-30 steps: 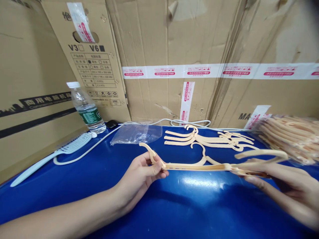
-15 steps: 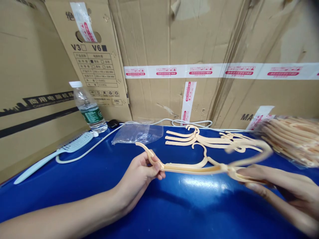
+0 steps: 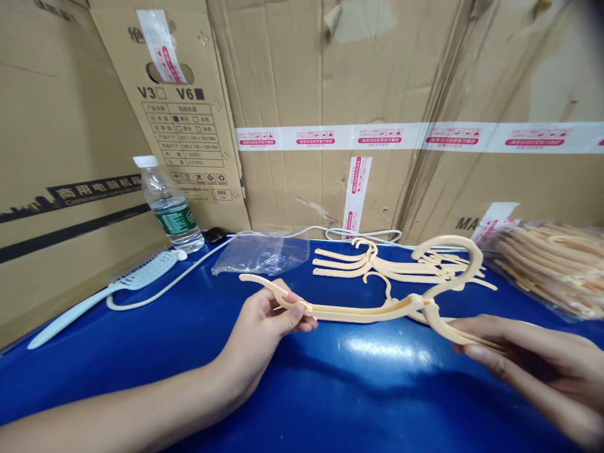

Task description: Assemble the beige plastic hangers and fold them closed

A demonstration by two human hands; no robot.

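Hands (image 3: 268,324) (image 3: 533,355) holding beige hanger (image 3: 358,317), blue tabletop (image 3: 302,396)

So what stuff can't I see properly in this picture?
All in the head view:
Held hanger, right end: hidden by the right hand.
Right forearm: cut off by the right edge.
Number of bagged hangers: blurred, overlapping one another.
Bottle label, small words: too tiny to read.

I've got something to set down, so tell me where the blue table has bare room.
Widest: the blue table this side of the held hanger, between left forearm and right hand. Another patch lies between the hairbrush and left forearm. Crowded behind the held hanger: loose hangers, bagged hangers at right, plastic bag and bottle toward the left.
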